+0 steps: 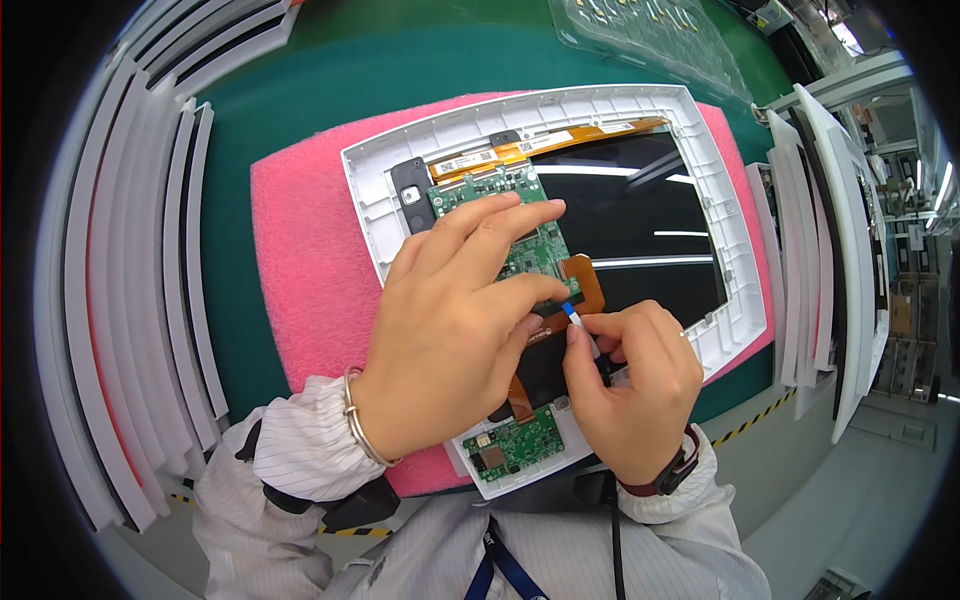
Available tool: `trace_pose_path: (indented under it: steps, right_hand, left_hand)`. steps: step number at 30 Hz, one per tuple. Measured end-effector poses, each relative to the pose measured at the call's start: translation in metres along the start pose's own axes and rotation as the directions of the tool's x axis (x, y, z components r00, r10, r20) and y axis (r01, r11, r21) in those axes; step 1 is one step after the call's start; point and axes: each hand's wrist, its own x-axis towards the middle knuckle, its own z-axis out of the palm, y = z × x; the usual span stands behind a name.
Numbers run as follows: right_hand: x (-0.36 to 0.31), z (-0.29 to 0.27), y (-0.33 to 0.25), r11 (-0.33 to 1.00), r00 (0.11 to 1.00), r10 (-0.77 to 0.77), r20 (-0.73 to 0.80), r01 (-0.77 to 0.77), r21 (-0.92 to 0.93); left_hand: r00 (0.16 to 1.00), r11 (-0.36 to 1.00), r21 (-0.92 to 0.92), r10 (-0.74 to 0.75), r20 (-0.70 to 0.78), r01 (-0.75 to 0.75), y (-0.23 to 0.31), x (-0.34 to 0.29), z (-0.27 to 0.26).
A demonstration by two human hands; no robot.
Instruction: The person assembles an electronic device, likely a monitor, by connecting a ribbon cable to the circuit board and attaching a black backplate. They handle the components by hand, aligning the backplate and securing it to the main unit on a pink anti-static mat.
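Note:
A white plastic device housing lies with its inside up, with a glossy black panel in it. My left hand rests over the large green circuit board, fingers spread and fingertips on it. Its index finger reaches the board's lower right corner, beside an orange flex cable. Between thumb and index finger, my right hand pinches a thin white flat ribbon cable with a blue end. That blue end is at the board's edge; whether it sits in a connector I cannot tell. A smaller green board sits nearer me.
Pink foam lies under the housing on a green mat. White panels stand in a row at the left, with more white panels at the right. A clear plastic tray sits at the back.

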Motion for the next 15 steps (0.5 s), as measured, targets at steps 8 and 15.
trace_pose_path:
  steps: [8,15]
  right_hand:
    - [-0.0001,0.0004,0.0012,1.0,1.0,0.013,0.004,-0.013,0.014]
    - [0.0,0.0011,0.0011,1.0,1.0,-0.002,-0.006,0.002,0.003]
  left_hand:
    - [1.0,1.0,-0.018,-0.001,-0.003,0.001,-0.0005,0.0011,0.0004]
    - [0.999,0.999,-0.01,0.037,-0.016,-0.037,-0.0021,-0.0008,0.0008]
